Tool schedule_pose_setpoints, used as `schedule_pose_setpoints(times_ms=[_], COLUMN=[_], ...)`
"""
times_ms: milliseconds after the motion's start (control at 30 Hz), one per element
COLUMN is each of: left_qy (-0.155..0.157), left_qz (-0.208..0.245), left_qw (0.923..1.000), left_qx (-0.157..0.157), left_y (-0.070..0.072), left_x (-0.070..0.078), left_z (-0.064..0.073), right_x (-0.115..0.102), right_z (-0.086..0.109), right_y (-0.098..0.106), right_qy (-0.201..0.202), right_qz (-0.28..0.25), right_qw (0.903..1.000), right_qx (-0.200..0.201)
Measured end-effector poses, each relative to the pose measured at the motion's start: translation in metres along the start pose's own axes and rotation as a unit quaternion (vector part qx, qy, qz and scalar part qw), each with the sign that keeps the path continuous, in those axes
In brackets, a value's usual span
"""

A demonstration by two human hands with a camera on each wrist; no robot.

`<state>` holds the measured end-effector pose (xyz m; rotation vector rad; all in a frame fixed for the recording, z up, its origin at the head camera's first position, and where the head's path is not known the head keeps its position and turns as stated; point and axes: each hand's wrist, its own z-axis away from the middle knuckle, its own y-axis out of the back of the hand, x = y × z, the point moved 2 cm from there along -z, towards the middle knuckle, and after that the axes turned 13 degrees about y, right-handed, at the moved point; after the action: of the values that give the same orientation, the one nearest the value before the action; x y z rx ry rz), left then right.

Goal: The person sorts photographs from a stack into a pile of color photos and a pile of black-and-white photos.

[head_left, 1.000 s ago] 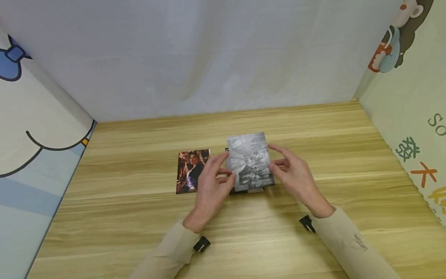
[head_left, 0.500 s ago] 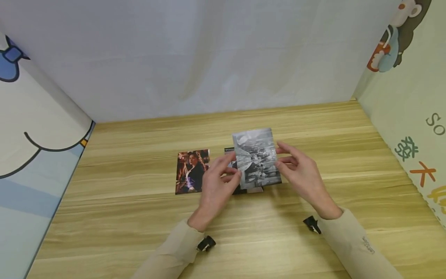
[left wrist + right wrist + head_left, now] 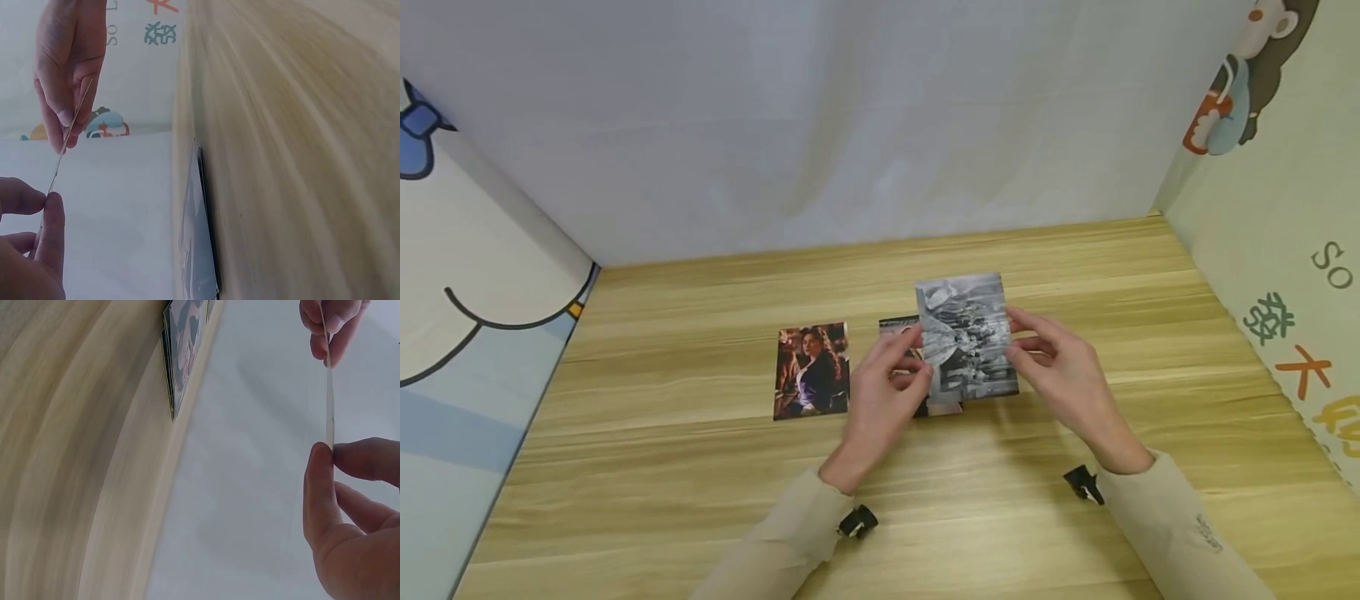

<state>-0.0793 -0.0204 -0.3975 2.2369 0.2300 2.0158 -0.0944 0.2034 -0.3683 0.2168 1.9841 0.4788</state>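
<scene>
Wood-grain tabletop, yellowish. Whitish sheet behind, faintly creased. Left panel: blue-and-white cartoon print. Right panel: pale green, cartoon figure, colored lettering. Soft light.

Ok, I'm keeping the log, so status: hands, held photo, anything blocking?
Left hand and right hand pinch opposite edges of the grey photo. Photo held clear of the photo stack. Nothing seen blocking it.

A thin, smooth black-and-white paper print shows a faint sheen above a shiny-topped stack of prints; at left, a smooth colour paper print. The wood-grain table gleams softly; the far backdrop resembles matt, lightly creased cloth, the beige sleeves matt fabric.
</scene>
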Motion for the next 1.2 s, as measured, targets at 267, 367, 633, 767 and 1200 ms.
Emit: schedule_pose_setpoints(times_ms=[267,367,633,767,1200], left_qy=[0.007,0.006,0.004,0.007,0.028], left_qz=[-0.006,-0.004,-0.003,-0.011,-0.019], left_qw=[1.0,1.0,0.9999,0.9997,0.9987], left_qx=[-0.003,-0.007,-0.013,-0.019,-0.038], left_y=[-0.009,-0.013,-0.023,-0.028,-0.042], left_x=[0.001,0.001,-0.001,-0.002,-0.004], left_z=[-0.002,-0.003,-0.005,-0.006,-0.011], right_x=[0.003,0.005,0.009,0.012,0.02], right_z=[0.002,0.003,0.006,0.007,0.01], right_y=[0.008,0.011,0.02,0.024,0.035], right_qy=[0.007,0.005,0.001,-0.005,-0.013], right_qz=[0.005,0.008,0.026,0.035,0.051], right_qw=[0.9999,0.9999,0.9996,0.9994,0.9986], right_qx=[0.008,0.006,0.002,0.002,0.008])
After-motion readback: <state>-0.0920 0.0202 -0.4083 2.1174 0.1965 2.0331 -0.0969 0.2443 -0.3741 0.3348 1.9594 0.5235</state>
